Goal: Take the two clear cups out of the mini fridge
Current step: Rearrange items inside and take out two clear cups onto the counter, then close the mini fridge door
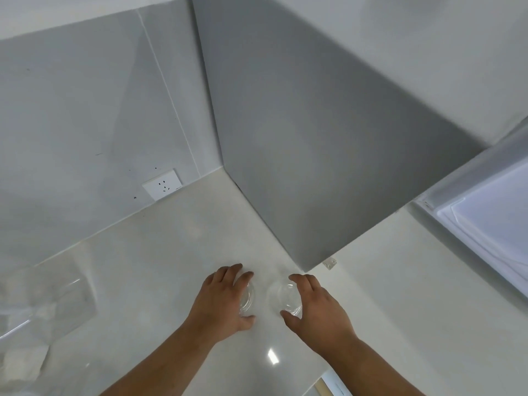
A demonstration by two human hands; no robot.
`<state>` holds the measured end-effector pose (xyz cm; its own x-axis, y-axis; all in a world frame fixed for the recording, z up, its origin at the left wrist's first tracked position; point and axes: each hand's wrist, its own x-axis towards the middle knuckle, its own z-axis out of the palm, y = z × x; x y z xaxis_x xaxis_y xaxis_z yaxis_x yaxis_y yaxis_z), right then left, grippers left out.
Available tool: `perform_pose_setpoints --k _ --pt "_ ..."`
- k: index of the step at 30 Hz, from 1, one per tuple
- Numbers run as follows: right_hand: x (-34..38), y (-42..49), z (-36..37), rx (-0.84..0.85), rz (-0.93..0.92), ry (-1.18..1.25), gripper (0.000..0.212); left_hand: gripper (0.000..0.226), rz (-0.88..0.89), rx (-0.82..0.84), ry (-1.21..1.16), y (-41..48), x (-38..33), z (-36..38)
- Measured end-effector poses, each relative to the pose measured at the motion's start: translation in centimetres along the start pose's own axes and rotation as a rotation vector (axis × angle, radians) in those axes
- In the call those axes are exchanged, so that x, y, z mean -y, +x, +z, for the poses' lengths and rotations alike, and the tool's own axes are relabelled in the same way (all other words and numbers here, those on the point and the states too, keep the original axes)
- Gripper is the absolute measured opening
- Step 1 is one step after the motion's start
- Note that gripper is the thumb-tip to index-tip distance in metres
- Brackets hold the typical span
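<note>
— Pale countertop [160, 252] under grey walls: what do the hands hold?

— Each is wrapped around a clear cup standing upright on the counter. The left hand [221, 302] grips the left cup [248, 298], fingers curled over its far side and thumb at the near side. The right hand [317, 307] grips the right cup [284, 295] the same way.

— How do the cups lie relative to the wall socket [162, 184]?

— Both stand nearer the camera and to the right of it, just beside each other with a narrow gap between. The open fridge door [491, 221] is well to the right of the socket; a sheet of clear plastic [43, 295] lies below and left of it.
</note>
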<state>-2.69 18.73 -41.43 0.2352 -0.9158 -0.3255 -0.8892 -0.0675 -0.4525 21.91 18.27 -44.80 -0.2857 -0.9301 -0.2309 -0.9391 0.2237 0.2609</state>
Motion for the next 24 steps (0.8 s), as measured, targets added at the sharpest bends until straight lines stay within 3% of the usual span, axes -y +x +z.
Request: perform_pose_setpoints --k 13,24 --pt "-3.4 -3.8 -5.3 -0.124 0.003 0.015 0.064 0.040 0.091 -0.220 -0.186 0.3 -7.6 -5.8" --pt "-8.8 -9.2 -14.5 -0.354 0.037 0.006 0.053 0.039 0.214 -0.220 -0.260 0.9 -18.5 -10.6"
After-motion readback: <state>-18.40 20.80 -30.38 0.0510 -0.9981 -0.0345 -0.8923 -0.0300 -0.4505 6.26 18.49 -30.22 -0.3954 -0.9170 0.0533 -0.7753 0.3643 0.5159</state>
